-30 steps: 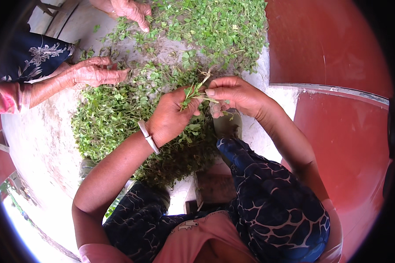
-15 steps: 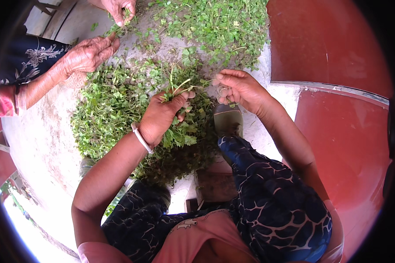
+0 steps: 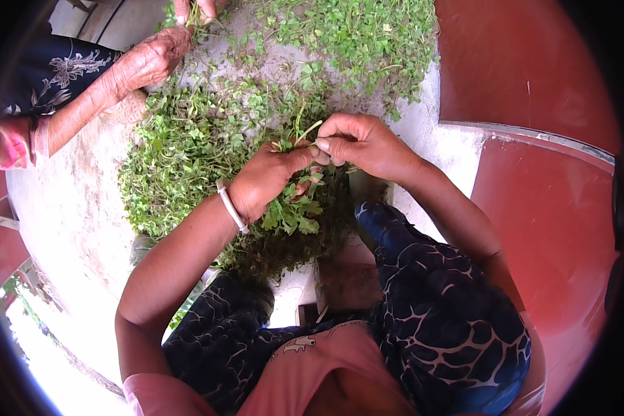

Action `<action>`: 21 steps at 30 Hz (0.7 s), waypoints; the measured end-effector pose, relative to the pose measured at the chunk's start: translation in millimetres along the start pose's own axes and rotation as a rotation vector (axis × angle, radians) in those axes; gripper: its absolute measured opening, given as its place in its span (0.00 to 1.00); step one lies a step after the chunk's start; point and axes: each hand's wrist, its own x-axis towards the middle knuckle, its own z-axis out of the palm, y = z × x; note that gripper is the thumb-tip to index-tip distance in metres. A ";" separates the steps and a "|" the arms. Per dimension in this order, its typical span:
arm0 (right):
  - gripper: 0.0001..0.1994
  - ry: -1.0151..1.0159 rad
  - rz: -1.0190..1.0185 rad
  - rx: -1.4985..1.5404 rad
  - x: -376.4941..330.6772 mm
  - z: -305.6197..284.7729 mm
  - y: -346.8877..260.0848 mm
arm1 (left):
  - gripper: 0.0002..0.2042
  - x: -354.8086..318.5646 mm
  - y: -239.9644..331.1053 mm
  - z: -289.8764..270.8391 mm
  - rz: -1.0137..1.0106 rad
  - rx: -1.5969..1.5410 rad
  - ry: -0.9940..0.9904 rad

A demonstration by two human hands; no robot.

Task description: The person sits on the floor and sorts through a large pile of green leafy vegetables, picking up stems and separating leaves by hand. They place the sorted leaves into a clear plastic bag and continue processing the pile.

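Note:
My left hand (image 3: 267, 179), with a white bangle on the wrist, is closed around a bunch of green leafy sprigs (image 3: 295, 208) whose leaves hang down below the fist. My right hand (image 3: 357, 142) meets it from the right and pinches a thin stem (image 3: 309, 130) sticking up from that bunch. Both hands hover over a wide heap of loose green herbs (image 3: 194, 145) spread on a pale concrete surface (image 3: 62, 215).
Another person's hand (image 3: 149, 59) and forearm rest on the herbs at upper left, and a second hand (image 3: 197, 8) picks at the top edge. More herbs (image 3: 353, 35) lie at the top. Red floor (image 3: 548, 208) lies to the right. My patterned dark trousers (image 3: 437, 305) fill the foreground.
My right hand has come back to the left hand and taken hold of a stem in the bunch. The other person's nearer hand has slid up and away along the heap.

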 end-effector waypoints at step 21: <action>0.10 -0.239 0.066 -0.125 -13.6 12.8 -4.9 | 0.10 -10.7 5.4 -24.5 0.078 -0.247 -0.073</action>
